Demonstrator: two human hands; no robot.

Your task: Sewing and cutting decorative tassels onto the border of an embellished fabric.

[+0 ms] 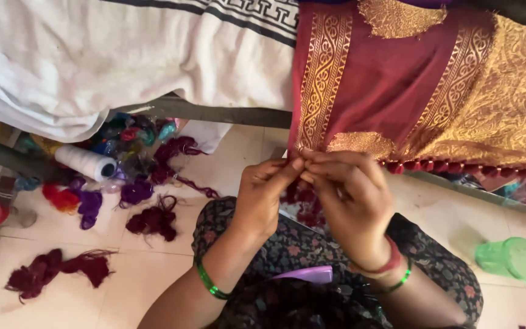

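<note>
The maroon sari (391,85) edge is pinched together between the left hand (263,195) and right hand (351,201), both grips clamped.

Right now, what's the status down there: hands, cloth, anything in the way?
Left hand and right hand pinching together at the maroon cloth edge. Tassel row runs right. Thread bundles on floor, clear of hands.

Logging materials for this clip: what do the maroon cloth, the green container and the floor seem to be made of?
Maroon cloth: woven, silk-like fabric, judging by its sheen and gold patterned borders. Green container: translucent plastic, probably. Floor: pale glossy tile, with visible joint lines.
</note>
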